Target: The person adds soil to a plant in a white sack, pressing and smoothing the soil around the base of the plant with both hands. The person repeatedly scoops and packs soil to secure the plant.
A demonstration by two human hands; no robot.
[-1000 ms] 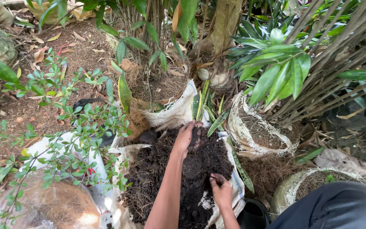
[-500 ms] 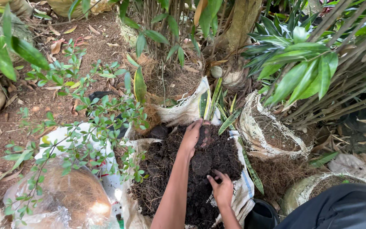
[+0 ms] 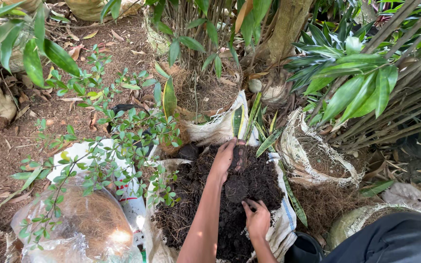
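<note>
Your left hand (image 3: pixel 224 158) is cupped around the base of the striped plant (image 3: pixel 257 124) at the far edge of the sack (image 3: pixel 288 221) of dark soil (image 3: pixel 205 195), and your right hand (image 3: pixel 258 219) is curled with fingertips dug into the soil nearer you, holding nothing I can make out. Pull or twist the plant hard and the long leaves could snap or roots tear. The sack rim sags (right side especially), so heavy pressing could spill soil over it.
</note>
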